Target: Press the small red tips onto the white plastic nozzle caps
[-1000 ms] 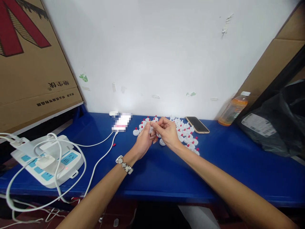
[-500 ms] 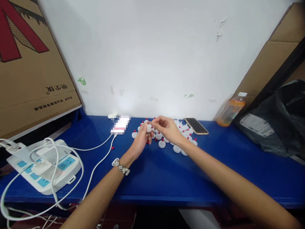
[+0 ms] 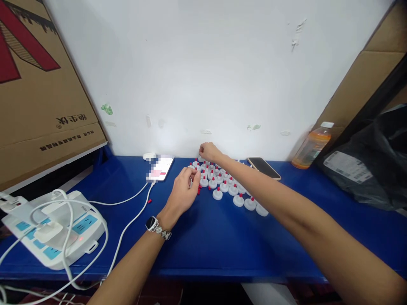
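Observation:
Many small white nozzle caps (image 3: 217, 195), most with red tips, stand grouped on the blue table (image 3: 203, 237). At the near left edge of the group, my left hand (image 3: 184, 188) is closed with curled fingers; a bit of white shows by its thumb, but I cannot make out what it is. A few loose red tips (image 3: 199, 191) lie beside its fingertips. My right hand (image 3: 208, 151) reaches over the group to its far edge by the wall. Its fingers are pinched down just above a white cap (image 3: 200, 159), and their tips are hidden.
To the left are a lit phone (image 3: 162, 167) on a cable, a white power strip (image 3: 60, 233) with looping cords and a stray red tip (image 3: 149, 201). A dark phone (image 3: 263, 168), an orange drink bottle (image 3: 313, 146) and a black bag (image 3: 369, 161) stand at the right.
My hands were together over the caps, working on a white piece. My right hand has moved away to the far edge; my left has drawn slightly left and nearer.

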The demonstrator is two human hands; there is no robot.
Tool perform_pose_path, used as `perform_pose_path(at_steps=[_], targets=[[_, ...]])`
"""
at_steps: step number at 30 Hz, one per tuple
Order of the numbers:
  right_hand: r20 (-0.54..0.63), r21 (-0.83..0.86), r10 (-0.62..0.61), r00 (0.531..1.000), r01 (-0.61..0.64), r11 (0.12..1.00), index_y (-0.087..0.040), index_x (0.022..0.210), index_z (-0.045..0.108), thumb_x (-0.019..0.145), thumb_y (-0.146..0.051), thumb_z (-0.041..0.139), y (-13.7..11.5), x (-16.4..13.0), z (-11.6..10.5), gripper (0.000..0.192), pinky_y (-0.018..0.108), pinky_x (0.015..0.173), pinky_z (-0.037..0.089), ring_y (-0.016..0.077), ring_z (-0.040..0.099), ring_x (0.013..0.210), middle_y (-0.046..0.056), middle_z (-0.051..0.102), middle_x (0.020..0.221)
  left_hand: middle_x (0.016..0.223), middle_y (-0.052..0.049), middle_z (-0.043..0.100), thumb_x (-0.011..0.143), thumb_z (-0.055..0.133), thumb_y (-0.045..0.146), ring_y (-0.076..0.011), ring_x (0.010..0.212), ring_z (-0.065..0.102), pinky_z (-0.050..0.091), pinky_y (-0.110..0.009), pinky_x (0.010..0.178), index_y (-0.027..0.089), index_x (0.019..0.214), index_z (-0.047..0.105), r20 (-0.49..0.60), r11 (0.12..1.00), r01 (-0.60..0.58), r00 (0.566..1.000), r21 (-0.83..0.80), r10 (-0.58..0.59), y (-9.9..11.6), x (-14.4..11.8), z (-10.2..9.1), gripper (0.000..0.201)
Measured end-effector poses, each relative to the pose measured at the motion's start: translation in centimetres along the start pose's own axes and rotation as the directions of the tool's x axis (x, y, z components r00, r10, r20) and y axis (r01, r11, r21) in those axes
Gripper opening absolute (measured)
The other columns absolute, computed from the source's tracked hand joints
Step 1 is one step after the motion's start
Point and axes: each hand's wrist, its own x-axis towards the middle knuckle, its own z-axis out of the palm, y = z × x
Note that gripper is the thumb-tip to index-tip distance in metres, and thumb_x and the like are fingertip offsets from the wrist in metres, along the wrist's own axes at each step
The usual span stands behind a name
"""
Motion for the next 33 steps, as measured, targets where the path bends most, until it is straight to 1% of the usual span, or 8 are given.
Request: perform_pose_path(at_steps=[4, 9, 15, 20, 23, 25, 28, 33], targets=[[0.053, -0.025, 0.005, 0.999, -0.004, 1.000, -0.014, 0.083, 0.071, 0.078, -0.011, 0.063, 0.1, 0.1, 0.6, 0.010, 0.024, 0.078, 0.047, 0.0175, 0.065, 0.083, 0.009, 0.073, 0.090, 0.091, -0.002, 0.059, 0.100, 0.045, 0.036, -0.0150, 0.080, 0.055, 0.043, -0.029, 0.077, 0.019, 0.088, 0.061, 0.012, 1.000, -0.006, 1.000, 0.005, 0.006, 0.2, 0.0, 0.0, 0.026], [0.067, -0.023, -0.007, 0.998, 0.009, 1.000, -0.015, 0.091, 0.072, 0.084, -0.013, 0.059, -0.2, -0.2, 0.4, 0.015, 0.023, 0.077, 0.047, 0.0159, 0.065, 0.083, 0.008, 0.074, 0.094, 0.091, -0.002, 0.058, 0.100, 0.046, 0.038, -0.0149, 0.080, 0.055, 0.043, -0.030, 0.076, 0.019, 0.088, 0.062, 0.019, 1.000, 0.001, 1.000, 0.016, -0.001, 0.3, 0.0, 0.2, 0.028], [0.094, -0.030, 0.009, 0.996, -0.007, 1.000, -0.014, 0.090, 0.073, 0.083, -0.013, 0.062, -0.4, -0.4, 0.5, 0.014, 0.023, 0.076, 0.047, 0.0164, 0.066, 0.082, 0.009, 0.075, 0.092, 0.092, -0.003, 0.057, 0.099, 0.046, 0.038, -0.0157, 0.080, 0.056, 0.042, -0.031, 0.074, 0.019, 0.089, 0.063, 0.051, 0.999, 0.029, 0.998, 0.040, -0.031, 0.5, -0.1, 0.5, 0.028], [0.129, -0.030, 0.015, 0.992, -0.011, 0.999, -0.016, 0.091, 0.076, 0.084, -0.025, 0.067, -0.3, -0.5, -1.2, 0.014, 0.024, 0.077, 0.048, 0.0165, 0.066, 0.081, 0.007, 0.076, 0.089, 0.094, -0.003, 0.057, 0.099, 0.046, 0.040, -0.0158, 0.080, 0.055, 0.042, -0.032, 0.074, 0.019, 0.088, 0.063, 0.048, 0.999, 0.025, 0.999, 0.036, -0.026, 0.1, 0.0, 0.4, 0.029], [0.062, -0.040, 0.024, 0.998, -0.022, 0.999, -0.018, 0.107, 0.074, 0.093, -0.033, 0.057, 0.8, -1.2, -3.5, 0.026, 0.024, 0.082, 0.047, 0.0164, 0.067, 0.090, 0.007, 0.075, 0.101, 0.092, -0.002, 0.057, 0.100, 0.045, 0.040, -0.0154, 0.078, 0.054, 0.042, -0.032, 0.074, 0.019, 0.087, 0.062, 0.044, 1.000, 0.012, 0.999, 0.022, -0.013, -0.1, 0.1, 0.4, 0.030], [0.011, -0.062, 0.053, 0.999, -0.052, 0.997, -0.017, 0.111, 0.072, 0.096, -0.031, 0.051, 2.1, -2.2, -5.0, 0.030, 0.024, 0.084, 0.046, 0.0170, 0.066, 0.094, 0.008, 0.074, 0.106, 0.090, -0.002, 0.057, 0.099, 0.045, 0.039, -0.0149, 0.074, 0.053, 0.042, -0.032, 0.073, 0.019, 0.087, 0.061, 0.049, 1.000, 0.005, 0.999, 0.016, -0.006, -0.1, 0.3, 0.6, 0.029], [-0.001, -0.105, 0.120, 0.993, -0.119, 0.987, -0.016, 0.104, 0.074, 0.092, -0.028, 0.055, 4.5, -4.5, -6.2, 0.025, 0.026, 0.081, 0.046, 0.0190, 0.067, 0.091, 0.008, 0.075, 0.099, 0.088, -0.002, 0.057, 0.099, 0.046, 0.037, -0.0152, 0.072, 0.051, 0.042, -0.032, 0.072, 0.019, 0.086, 0.062, 0.056, 1.000, -0.005, 0.998, 0.028, 0.004, 0.1, 0.8, 1.0, 0.028], [0.003, -0.160, 0.207, 0.978, -0.204, 0.966, -0.019, 0.096, 0.074, 0.088, -0.032, 0.059, 7.0, -7.3, -6.3, 0.021, 0.033, 0.088, 0.044, 0.0231, 0.067, 0.092, 0.008, 0.075, 0.090, 0.091, -0.003, 0.058, 0.098, 0.046, 0.034, -0.0172, 0.079, 0.054, 0.042, -0.033, 0.075, 0.019, 0.085, 0.060, 0.117, 0.992, -0.094, 0.990, 0.079, 0.084, 0.8, 1.9, 2.3, 0.024]])
